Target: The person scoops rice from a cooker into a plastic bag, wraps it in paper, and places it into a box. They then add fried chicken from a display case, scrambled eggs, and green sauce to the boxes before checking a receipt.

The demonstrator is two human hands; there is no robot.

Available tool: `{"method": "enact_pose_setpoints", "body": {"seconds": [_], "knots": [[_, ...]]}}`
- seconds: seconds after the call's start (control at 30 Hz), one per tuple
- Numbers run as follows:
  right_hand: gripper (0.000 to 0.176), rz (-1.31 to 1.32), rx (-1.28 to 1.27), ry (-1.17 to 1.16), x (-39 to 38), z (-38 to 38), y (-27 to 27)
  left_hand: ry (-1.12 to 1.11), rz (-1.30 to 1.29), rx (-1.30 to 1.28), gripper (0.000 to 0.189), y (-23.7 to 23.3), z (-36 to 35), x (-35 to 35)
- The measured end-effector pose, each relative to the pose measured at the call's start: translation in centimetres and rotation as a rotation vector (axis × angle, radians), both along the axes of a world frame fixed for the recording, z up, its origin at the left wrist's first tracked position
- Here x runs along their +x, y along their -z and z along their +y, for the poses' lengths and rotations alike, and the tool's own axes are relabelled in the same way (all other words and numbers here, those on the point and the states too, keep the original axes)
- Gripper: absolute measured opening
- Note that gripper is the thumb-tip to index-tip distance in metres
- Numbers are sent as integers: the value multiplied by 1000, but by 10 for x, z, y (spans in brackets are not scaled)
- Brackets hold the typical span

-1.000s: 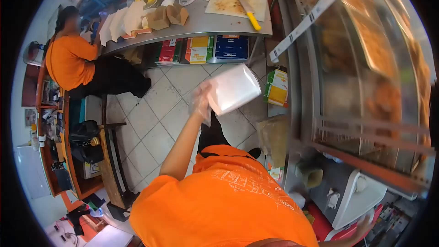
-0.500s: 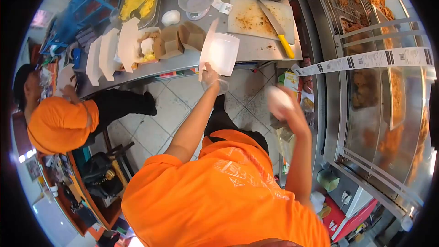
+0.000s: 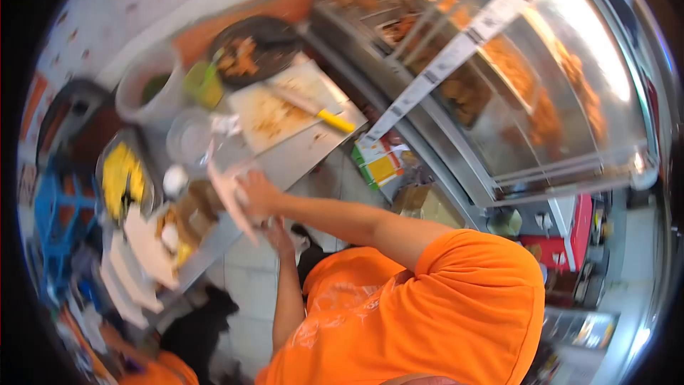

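A white open takeout box (image 3: 229,198) stands at the counter's front edge, its upright lid hiding part of the inside. My left hand (image 3: 278,234) is closed on the near side of this box, low down. My right hand (image 3: 258,191) is over the box, blurred; its fingers and anything in them cannot be made out. Just left of the box are brown open boxes (image 3: 196,214), one food-filled box (image 3: 169,237) and several white lids. A white round item (image 3: 175,180) lies behind them.
Behind the boxes are a tray of yellow food (image 3: 122,175), a clear bowl (image 3: 189,140) and a green cup (image 3: 204,85). A yellow-handled knife (image 3: 335,120) rests on a cutting board (image 3: 249,120). A glass food case (image 3: 456,93) stands right. A co-worker in orange (image 3: 158,371) is lower left.
The view has turned, so the counter appears lower left. My right hand has come from the right side, where it held a white round item, to the box. My left hand stays on the box.
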State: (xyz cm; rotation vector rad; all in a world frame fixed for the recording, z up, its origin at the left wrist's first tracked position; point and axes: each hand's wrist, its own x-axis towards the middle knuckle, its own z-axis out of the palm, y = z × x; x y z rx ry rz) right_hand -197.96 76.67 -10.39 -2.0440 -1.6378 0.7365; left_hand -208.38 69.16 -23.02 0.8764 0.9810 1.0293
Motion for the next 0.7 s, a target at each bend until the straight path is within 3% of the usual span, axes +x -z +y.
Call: {"method": "enact_pose_setpoints", "body": {"seconds": [0.03, 0.07, 0.13, 0.17, 0.23, 0.27, 0.3, 0.37, 0.43, 0.5, 0.57, 0.6, 0.63, 0.67, 0.7], "knots": [[88, 79, 176, 19, 8, -5, 13, 97, 150, 114, 57, -12, -1, -8], [88, 37, 195, 84, 24, -17, -4, 191, 294, 241, 62, -21, 3, -10], [82, 153, 409, 120, 61, -65, -40, -69, -82, -128, 65, -34, 10, 4], [77, 47, 485, 246, 88, -91, -53, -12, -98, -118, 65, -31, 13, 9], [59, -48, 694, 551, 148, -150, -78, -304, -87, -274, 78, -22, 28, 16], [49, -201, 817, 740, 179, -184, -110, -276, -97, -253, 78, -32, 35, 23], [43, -130, 990, 1022, 215, -221, -108, -359, -57, -381, 76, -53, 34, 28], [41, -738, 1080, 1282, 265, -312, -166, -406, -21, -495, 75, -66, 23, 40], [36, -824, 1173, 1543, 288, -397, -188, -175, 39, -315, 75, -54, 7, 35], [31, -870, 1181, 1679, 286, -456, -198, 2, 148, -431, 54, 15, -3, 32], [16, -547, 1107, 1694, 265, -490, -181, 341, 47, -678, 38, 65, -15, 23], [13, -397, 1003, 1690, 245, -496, -167, 556, 113, -629, 38, 45, -37, 29], [20, -247, 899, 1685, 219, -499, -150, 774, 189, -576, 38, 18, -61, 41], [34, -347, 718, 1607, 195, -510, -112, 818, 219, -556, 38, 9, -75, 57], [44, -162, 614, 1473, 166, -520, -78, 1077, 355, -541, 49, 5, -94, 76]]}}
